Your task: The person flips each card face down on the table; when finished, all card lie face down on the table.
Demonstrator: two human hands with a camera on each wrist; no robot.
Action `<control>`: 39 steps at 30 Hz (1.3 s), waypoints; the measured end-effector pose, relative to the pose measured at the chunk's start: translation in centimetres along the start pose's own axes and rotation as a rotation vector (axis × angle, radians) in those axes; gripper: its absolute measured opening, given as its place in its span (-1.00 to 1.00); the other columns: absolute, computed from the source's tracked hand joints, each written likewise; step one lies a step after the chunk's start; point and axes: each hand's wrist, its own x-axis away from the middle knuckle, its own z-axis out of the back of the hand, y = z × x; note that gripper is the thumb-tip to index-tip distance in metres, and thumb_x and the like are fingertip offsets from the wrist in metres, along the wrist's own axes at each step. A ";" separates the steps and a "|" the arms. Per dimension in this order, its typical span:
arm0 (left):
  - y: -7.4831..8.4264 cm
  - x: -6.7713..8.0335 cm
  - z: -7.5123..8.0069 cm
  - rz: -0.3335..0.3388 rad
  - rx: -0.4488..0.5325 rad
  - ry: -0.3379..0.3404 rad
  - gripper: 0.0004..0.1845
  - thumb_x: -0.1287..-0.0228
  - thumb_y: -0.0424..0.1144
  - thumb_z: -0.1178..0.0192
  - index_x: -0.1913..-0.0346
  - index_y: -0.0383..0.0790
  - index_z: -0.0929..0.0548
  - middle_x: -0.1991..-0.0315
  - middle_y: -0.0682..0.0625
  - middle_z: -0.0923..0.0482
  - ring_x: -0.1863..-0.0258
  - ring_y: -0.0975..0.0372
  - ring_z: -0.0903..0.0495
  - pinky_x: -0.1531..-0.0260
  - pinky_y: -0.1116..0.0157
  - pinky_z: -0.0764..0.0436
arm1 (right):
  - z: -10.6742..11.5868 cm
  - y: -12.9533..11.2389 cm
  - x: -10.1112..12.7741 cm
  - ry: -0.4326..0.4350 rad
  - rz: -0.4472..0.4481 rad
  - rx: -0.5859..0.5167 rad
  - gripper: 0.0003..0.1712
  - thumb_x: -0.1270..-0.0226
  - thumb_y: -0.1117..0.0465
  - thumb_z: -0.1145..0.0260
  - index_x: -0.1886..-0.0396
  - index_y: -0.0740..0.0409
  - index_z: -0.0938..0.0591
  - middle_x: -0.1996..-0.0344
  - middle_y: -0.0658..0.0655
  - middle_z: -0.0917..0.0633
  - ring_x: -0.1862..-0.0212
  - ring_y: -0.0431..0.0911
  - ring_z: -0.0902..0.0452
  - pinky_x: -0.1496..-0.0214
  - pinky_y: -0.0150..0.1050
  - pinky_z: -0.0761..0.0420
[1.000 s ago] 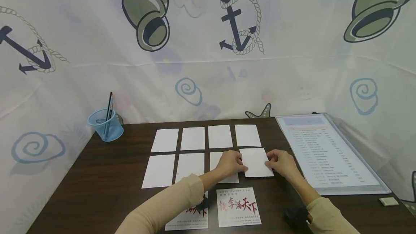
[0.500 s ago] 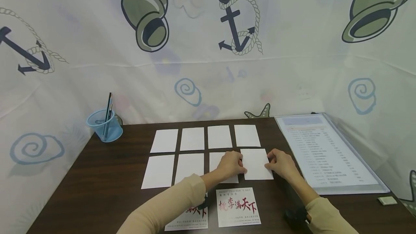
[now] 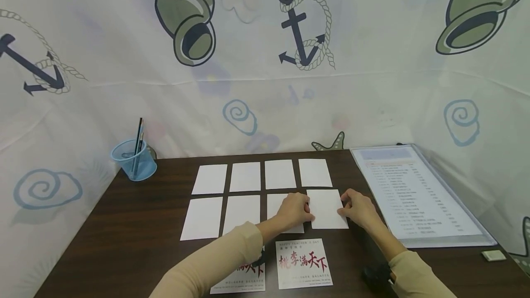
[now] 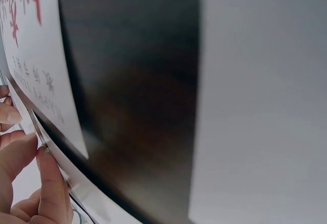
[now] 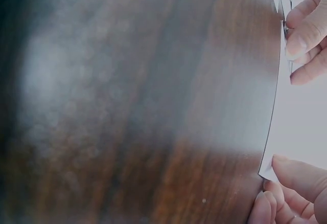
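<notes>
A blank white card [image 3: 328, 209] lies at the right end of the nearer row on the dark wooden table [image 3: 124, 224]. My left hand [image 3: 293, 209] pinches its left edge, thumb near the lower part. At the opposite edge my right hand [image 3: 359, 208] holds it between thumb and fingers. In the right wrist view, the right thumb [image 5: 299, 175] rests on top of the card's corner with the other fingers curled below. The left wrist view catches my left fingers [image 4: 51, 183] low at the left. Partly under the left hand is a neighbouring white card [image 3: 275, 202].
More white cards [image 3: 245, 177] form two rows. Nearer stands a card with red lettering [image 3: 304, 263]; a similar card [image 3: 244, 282] is partly covered by the left sleeve. A blue cup [image 3: 142, 164] with pens, a printed sheet [image 3: 418, 192] and a small whitish block [image 3: 493, 255] sit around.
The card has shifted slightly nearer and squared up with its row between one second and half a second ago. Since then both hands have stayed at its edges.
</notes>
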 end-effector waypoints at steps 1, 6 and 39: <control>0.0 0.0 0.0 -0.001 0.000 0.001 -0.73 0.07 -0.31 -0.44 0.65 -0.19 -0.50 0.72 0.15 -0.40 0.72 0.40 -0.29 0.71 0.51 -0.23 | 0.0 0.0 0.1 0.000 0.002 0.002 -0.64 -0.01 0.30 -0.42 0.18 0.29 -0.53 0.57 0.05 -0.55 0.52 -0.09 -0.40 0.51 -0.25 -0.34; 0.0 0.0 0.0 -0.002 -0.004 -0.003 -0.73 0.07 -0.32 -0.44 0.66 -0.18 -0.51 0.73 0.15 -0.40 0.72 0.40 -0.29 0.71 0.50 -0.22 | -0.2 0.0 0.1 0.002 -0.011 0.004 -0.64 -0.01 0.30 -0.43 0.17 0.26 -0.54 0.56 0.04 -0.52 0.54 -0.11 -0.38 0.53 -0.27 -0.33; -0.1 -0.1 0.1 -0.014 0.039 -0.010 -0.73 0.08 -0.35 -0.44 0.64 -0.21 -0.50 0.73 0.15 -0.39 0.72 0.40 -0.27 0.68 0.50 -0.23 | -0.3 0.7 -0.1 0.001 -0.004 -0.084 -0.59 0.00 0.33 -0.42 0.14 0.35 -0.52 0.58 0.06 -0.50 0.61 -0.15 -0.37 0.57 -0.29 -0.36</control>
